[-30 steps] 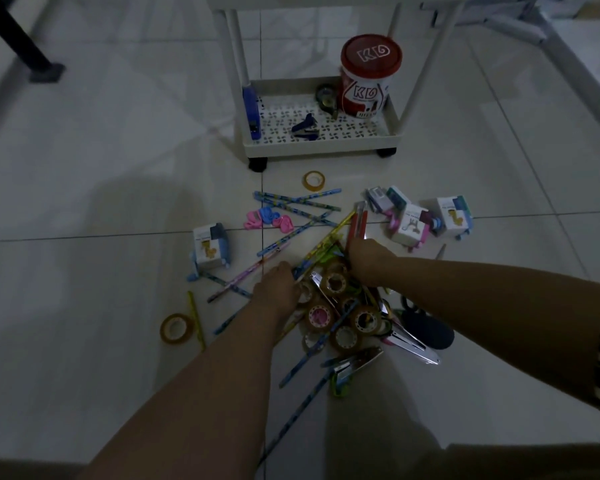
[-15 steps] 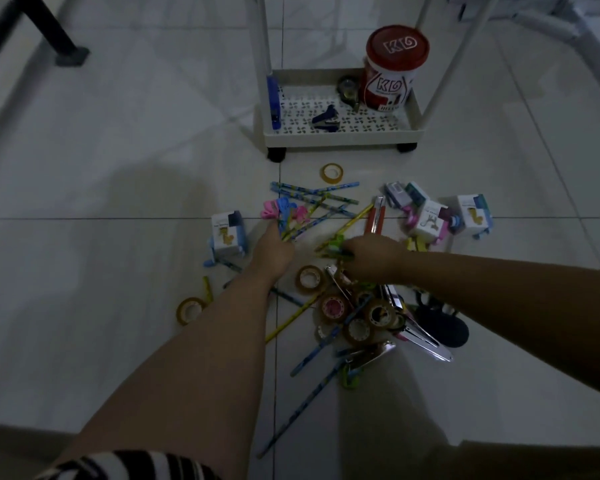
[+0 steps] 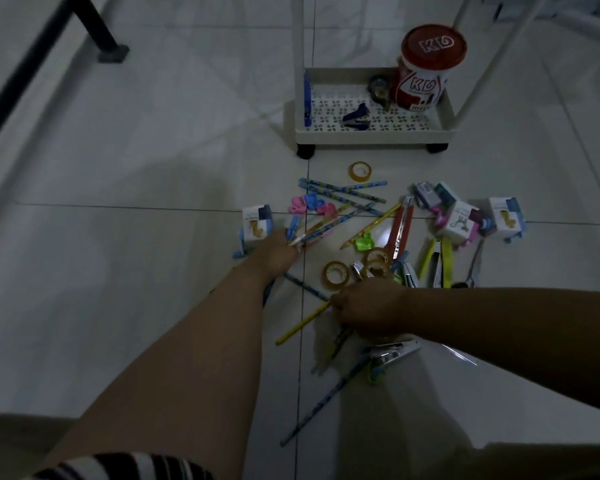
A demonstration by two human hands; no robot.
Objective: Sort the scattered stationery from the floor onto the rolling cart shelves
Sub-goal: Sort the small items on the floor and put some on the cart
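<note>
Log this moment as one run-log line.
left hand: holds pencils | right hand: pinches yellow pencil | cart bottom shelf: no pencils yet

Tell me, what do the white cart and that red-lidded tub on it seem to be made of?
The cart looks like matte white moulded plastic: its shelf floor is a punched pattern. The tub seems plastic or printed card with a glossy label and a smooth red lid; dim light leaves it open.

We count three small white boxes [image 3: 256,226] [image 3: 459,221] [image 3: 505,218] on the floor, one lone tape ring [image 3: 360,171] near the cart's front edge, and one red-lidded canister [image 3: 425,77] in the cart shelf's back right corner.
</note>
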